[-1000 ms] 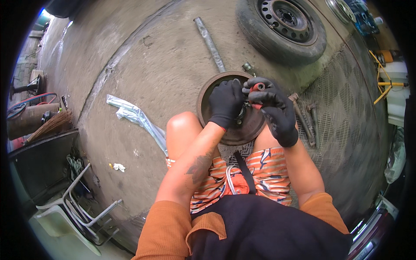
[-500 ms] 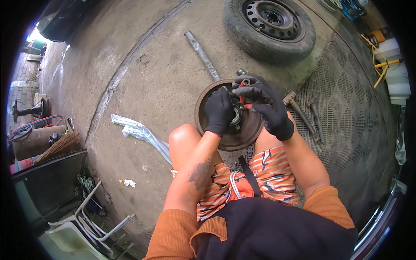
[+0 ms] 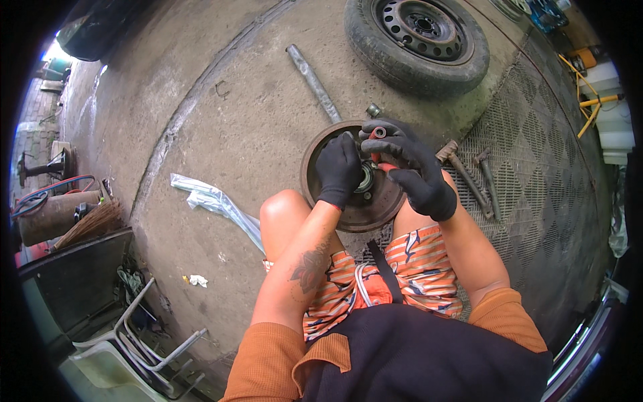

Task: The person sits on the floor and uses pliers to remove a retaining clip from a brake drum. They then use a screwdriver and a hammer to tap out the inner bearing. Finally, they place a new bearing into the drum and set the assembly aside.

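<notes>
A rusty round brake drum (image 3: 358, 211) rests on edge between my knees, its hollow side facing me, with a shiny hub in the middle. My left hand (image 3: 337, 167), in a black glove, presses on the drum beside the hub. My right hand (image 3: 408, 167), also in a black glove, is closed on a red-handled tool (image 3: 376, 146) held over the hub. The tool's tip is hidden behind my fingers.
A spare wheel (image 3: 418, 40) with a black steel rim lies on the concrete ahead. A metal pipe (image 3: 313, 82) lies left of it. Two hammers (image 3: 469, 175) lie on the checker-plate mat at right. Crumpled clear plastic (image 3: 214, 204) lies at left, a plastic chair (image 3: 127, 335) lower left.
The view has shifted a little, so the drum and hands sit slightly lower right in the picture. Both hands stay on the drum and tool at the hub.
</notes>
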Demonstrator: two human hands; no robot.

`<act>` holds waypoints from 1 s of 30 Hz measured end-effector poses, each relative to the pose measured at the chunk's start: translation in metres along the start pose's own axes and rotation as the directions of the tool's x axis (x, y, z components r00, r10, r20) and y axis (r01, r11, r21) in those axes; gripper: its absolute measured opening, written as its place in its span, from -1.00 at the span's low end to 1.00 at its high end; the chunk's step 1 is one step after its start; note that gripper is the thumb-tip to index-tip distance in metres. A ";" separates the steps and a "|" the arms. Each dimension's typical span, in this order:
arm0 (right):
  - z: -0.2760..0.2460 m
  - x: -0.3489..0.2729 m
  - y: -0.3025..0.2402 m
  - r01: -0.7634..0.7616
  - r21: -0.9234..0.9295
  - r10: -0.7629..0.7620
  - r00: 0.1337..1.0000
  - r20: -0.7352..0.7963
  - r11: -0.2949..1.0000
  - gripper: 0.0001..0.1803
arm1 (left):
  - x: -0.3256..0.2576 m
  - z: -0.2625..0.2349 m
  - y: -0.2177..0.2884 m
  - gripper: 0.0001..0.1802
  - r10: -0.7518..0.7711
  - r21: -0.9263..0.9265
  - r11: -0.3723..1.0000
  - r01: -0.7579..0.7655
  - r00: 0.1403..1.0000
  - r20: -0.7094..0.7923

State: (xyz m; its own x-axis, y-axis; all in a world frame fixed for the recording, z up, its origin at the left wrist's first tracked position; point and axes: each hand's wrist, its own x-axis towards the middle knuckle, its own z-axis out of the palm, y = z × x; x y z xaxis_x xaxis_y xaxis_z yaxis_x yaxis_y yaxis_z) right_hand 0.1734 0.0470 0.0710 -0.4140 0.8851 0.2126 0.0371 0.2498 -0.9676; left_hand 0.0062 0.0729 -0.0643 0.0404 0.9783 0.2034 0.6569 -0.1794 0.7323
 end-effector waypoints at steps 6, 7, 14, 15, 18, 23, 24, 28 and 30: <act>-0.002 -0.013 0.006 0.004 -0.172 -0.002 1.000 0.011 0.985 -0.46 | 0.000 0.003 -0.002 -0.70 0.012 0.018 1.000 -0.012 1.000 0.009; -0.002 -0.013 0.005 0.016 -0.188 -0.013 1.000 0.017 0.982 -0.45 | 0.000 0.002 -0.002 -0.70 0.005 0.018 1.000 -0.005 1.000 0.025; -0.001 -0.003 -0.010 0.102 -0.209 -0.086 0.993 0.087 0.973 -0.40 | -0.002 0.020 -0.029 -0.71 0.063 0.049 0.997 -0.066 0.995 0.073; 0.000 -0.001 -0.012 0.110 -0.207 -0.093 0.991 0.092 0.972 -0.40 | -0.001 0.022 -0.033 -0.71 0.084 0.059 0.994 -0.087 0.995 0.062; 0.004 -0.007 -0.015 0.138 -0.227 -0.115 0.987 0.112 0.964 -0.39 | -0.001 0.019 -0.025 -0.74 0.078 0.072 0.994 -0.083 0.994 0.077; 0.008 -0.007 -0.012 0.191 -0.282 -0.172 0.981 0.094 0.940 -0.39 | -0.001 0.016 -0.016 -0.75 0.076 0.106 0.991 -0.081 0.996 0.052; 0.009 -0.008 -0.013 0.184 -0.285 -0.168 0.983 0.079 0.941 -0.39 | -0.002 0.015 -0.016 -0.75 0.077 0.111 0.991 -0.081 0.996 0.044; 0.010 -0.005 -0.019 0.171 -0.277 -0.152 0.984 0.090 0.945 -0.44 | -0.001 0.016 -0.017 -0.76 0.086 0.116 0.989 -0.089 0.996 0.032; 0.010 -0.009 -0.008 0.130 -0.221 -0.119 0.991 0.064 0.967 -0.44 | -0.001 0.017 -0.019 -0.76 0.094 0.119 0.988 -0.096 0.995 0.019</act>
State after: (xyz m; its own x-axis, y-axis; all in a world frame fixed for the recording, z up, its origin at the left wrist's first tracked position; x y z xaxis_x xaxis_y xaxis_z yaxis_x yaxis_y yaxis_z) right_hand 0.1680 0.0329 0.0755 -0.4728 0.8222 0.3169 0.1829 0.4434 -0.8775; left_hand 0.0065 0.0772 -0.0892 0.1166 0.9588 0.2589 0.7348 -0.2587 0.6271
